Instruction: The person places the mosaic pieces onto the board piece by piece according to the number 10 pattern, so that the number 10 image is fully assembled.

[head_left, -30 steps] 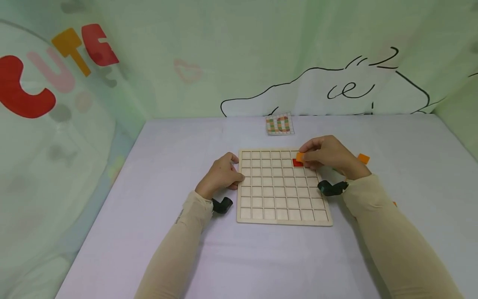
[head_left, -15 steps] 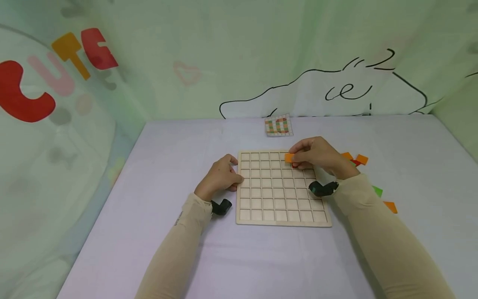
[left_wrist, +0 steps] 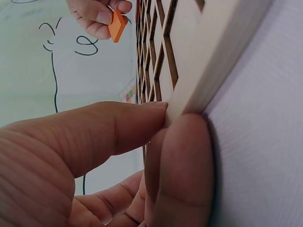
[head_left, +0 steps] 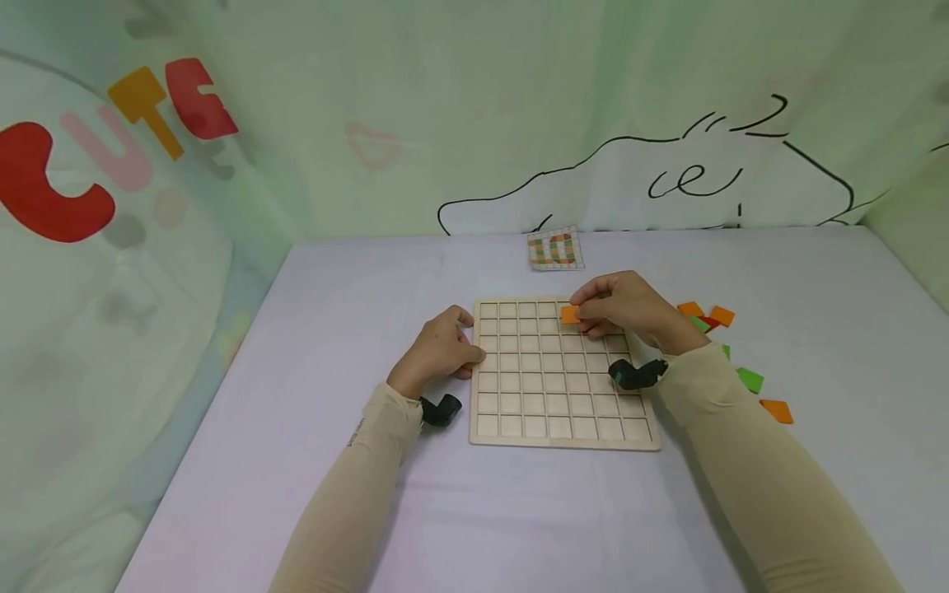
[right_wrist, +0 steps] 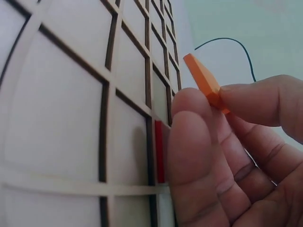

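Note:
A square wooden grid board (head_left: 552, 372) lies flat on the table. At its left edge my left hand (head_left: 439, 342) pinches the rim, thumb on top and a finger against the side, as the left wrist view shows. My right hand (head_left: 630, 309) holds an orange square tile (head_left: 569, 315) between thumb and fingers, over the upper right cells. In the right wrist view the orange tile (right_wrist: 203, 78) is tilted and apart from the board. A red tile (right_wrist: 159, 151) sits in a cell just below the right fingers; in the head view the hand hides it.
Loose orange, green and red tiles lie right of the board, among them an orange tile (head_left: 777, 411) and a green tile (head_left: 750, 380). A small card with a coloured grid pattern (head_left: 556, 249) lies behind the board. A printed cloth (head_left: 371, 123) hangs at the back.
My right hand has moved left with the orange tile, from above the red tile to the cell beside it. More loose tiles show at the right. The left hand stays at the rim.

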Action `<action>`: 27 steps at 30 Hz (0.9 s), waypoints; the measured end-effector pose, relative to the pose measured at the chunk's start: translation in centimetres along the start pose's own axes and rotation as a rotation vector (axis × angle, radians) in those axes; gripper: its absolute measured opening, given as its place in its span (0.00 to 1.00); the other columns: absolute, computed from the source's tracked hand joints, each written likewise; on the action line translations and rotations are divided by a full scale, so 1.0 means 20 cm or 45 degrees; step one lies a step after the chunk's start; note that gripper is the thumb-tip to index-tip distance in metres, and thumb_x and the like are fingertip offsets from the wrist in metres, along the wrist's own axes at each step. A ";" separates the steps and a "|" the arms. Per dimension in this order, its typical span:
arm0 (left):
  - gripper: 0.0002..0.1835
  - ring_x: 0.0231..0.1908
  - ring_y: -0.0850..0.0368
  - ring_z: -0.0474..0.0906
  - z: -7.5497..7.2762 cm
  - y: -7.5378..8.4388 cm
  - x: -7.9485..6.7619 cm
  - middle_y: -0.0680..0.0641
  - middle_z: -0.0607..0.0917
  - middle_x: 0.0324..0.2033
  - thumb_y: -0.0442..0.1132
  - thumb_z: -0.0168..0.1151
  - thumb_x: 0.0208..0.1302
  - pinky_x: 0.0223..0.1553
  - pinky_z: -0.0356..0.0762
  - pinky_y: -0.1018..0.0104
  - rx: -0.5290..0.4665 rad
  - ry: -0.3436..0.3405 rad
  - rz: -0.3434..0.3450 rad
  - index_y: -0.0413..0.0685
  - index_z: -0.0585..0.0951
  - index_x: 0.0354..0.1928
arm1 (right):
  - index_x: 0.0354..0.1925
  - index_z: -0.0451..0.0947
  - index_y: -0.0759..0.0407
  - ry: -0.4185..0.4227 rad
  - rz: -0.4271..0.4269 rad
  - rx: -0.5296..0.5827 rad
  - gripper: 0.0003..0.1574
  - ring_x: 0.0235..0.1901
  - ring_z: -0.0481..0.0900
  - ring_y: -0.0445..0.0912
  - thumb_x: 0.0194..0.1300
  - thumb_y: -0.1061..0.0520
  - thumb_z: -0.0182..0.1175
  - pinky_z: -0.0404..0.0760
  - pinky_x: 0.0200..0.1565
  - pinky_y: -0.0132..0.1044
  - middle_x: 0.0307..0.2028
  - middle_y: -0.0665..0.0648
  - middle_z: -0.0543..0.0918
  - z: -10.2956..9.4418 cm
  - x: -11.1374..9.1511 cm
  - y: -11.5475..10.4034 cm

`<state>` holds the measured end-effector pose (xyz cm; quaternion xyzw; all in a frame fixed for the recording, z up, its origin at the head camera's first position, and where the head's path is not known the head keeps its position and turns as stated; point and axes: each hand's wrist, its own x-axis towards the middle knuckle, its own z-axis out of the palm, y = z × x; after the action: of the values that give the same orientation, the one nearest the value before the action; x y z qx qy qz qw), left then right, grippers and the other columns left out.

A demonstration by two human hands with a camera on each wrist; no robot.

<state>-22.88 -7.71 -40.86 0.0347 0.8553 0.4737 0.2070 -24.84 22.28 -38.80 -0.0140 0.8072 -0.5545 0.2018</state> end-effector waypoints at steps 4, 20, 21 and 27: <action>0.28 0.25 0.56 0.82 0.00 0.00 0.00 0.41 0.80 0.35 0.29 0.71 0.64 0.28 0.88 0.67 0.004 0.004 0.012 0.39 0.71 0.63 | 0.56 0.77 0.72 0.002 0.013 -0.002 0.19 0.36 0.88 0.47 0.73 0.62 0.64 0.91 0.40 0.39 0.42 0.60 0.85 0.01 0.00 -0.01; 0.28 0.25 0.55 0.82 0.00 -0.01 0.01 0.42 0.79 0.35 0.28 0.71 0.63 0.28 0.88 0.66 -0.021 0.008 0.009 0.39 0.72 0.63 | 0.53 0.79 0.71 0.041 0.067 -0.138 0.16 0.31 0.86 0.46 0.73 0.61 0.63 0.90 0.36 0.36 0.33 0.57 0.87 0.04 0.02 -0.03; 0.28 0.25 0.55 0.82 0.00 -0.01 0.00 0.42 0.79 0.35 0.28 0.71 0.63 0.28 0.88 0.66 -0.022 0.007 0.009 0.39 0.72 0.63 | 0.53 0.79 0.71 0.044 0.069 -0.144 0.16 0.31 0.86 0.46 0.73 0.60 0.64 0.90 0.36 0.36 0.33 0.57 0.87 0.04 0.02 -0.03; 0.28 0.25 0.56 0.82 0.00 -0.01 0.01 0.42 0.79 0.35 0.28 0.71 0.63 0.28 0.88 0.66 -0.018 0.006 0.013 0.38 0.71 0.63 | 0.54 0.78 0.72 0.044 0.077 -0.147 0.17 0.30 0.85 0.45 0.73 0.60 0.63 0.90 0.36 0.37 0.33 0.57 0.87 0.04 0.02 -0.04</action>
<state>-22.97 -7.82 -41.10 0.0364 0.8521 0.4810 0.2030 -24.99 21.13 -38.51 0.0084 0.8412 -0.5009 0.2035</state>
